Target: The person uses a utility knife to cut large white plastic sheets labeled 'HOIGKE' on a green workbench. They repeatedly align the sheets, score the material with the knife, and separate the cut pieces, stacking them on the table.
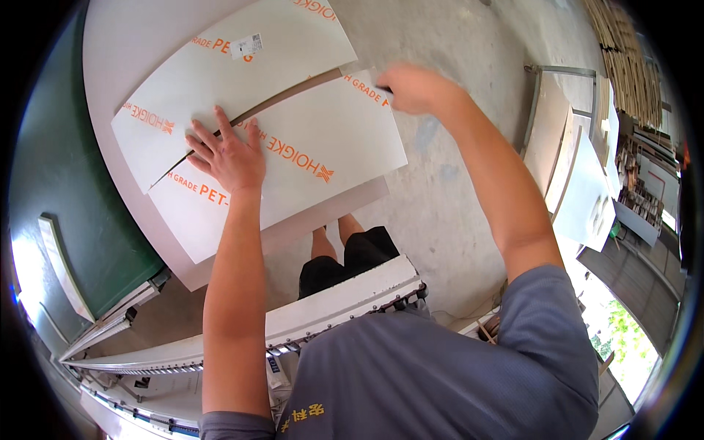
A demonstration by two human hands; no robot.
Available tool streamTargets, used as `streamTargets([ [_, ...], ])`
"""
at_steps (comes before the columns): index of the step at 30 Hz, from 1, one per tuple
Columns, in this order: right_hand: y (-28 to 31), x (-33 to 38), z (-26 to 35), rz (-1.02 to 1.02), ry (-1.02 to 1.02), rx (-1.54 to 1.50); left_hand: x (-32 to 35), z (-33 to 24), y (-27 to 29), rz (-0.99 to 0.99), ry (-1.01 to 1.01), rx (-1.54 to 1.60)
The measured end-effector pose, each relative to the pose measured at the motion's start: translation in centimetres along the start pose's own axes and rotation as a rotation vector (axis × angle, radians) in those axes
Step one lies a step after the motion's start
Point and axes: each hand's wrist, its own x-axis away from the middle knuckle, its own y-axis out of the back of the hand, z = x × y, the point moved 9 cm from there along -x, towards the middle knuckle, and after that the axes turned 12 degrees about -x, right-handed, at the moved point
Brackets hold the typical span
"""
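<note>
A large white sheet with orange print (pixel 308 176) lies before me on a bigger pale board (pixel 117 44). A long gap divides it, narrow at the lower left and wider toward the upper right. Beyond the gap lies the far part of the sheet (pixel 183 81), which bears a small white label (pixel 246 46). My left hand (pixel 231 155) presses flat beside and across the gap, fingers spread. Past the sheet's right edge, my right hand (pixel 422 89), slightly blurred, is closed round a small dark tool (pixel 384 89). Most of that tool is hidden in the fist.
A dark green surface (pixel 110 242) with a pale strip (pixel 64 268) on it is at the left. Between me and the board runs a long white beam (pixel 337 293). White panels (pixel 583 194) lean on a metal frame at the right, near stacked boards (pixel 623 66). The floor is concrete.
</note>
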Motion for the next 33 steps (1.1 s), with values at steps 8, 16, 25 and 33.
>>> streamTargets([
  [8,-14.6,12.7,-6.9,0.360,-0.039,0.060,0.1,0.1,-0.2,-0.017,-0.013,0.010],
  [16,-0.2,2.1,-0.8,-0.160,0.033,-0.150,0.0,-0.3,-0.6,-0.006,-0.018,0.022],
  [25,-14.0,14.2,-7.8,0.115,0.070,-0.262,0.3,1.2,-1.2,0.017,-0.005,0.213],
  [33,-3.9,3.0,-1.5,-0.547,0.208,-0.830,4.6,7.6,0.0,0.100,0.070,0.262],
])
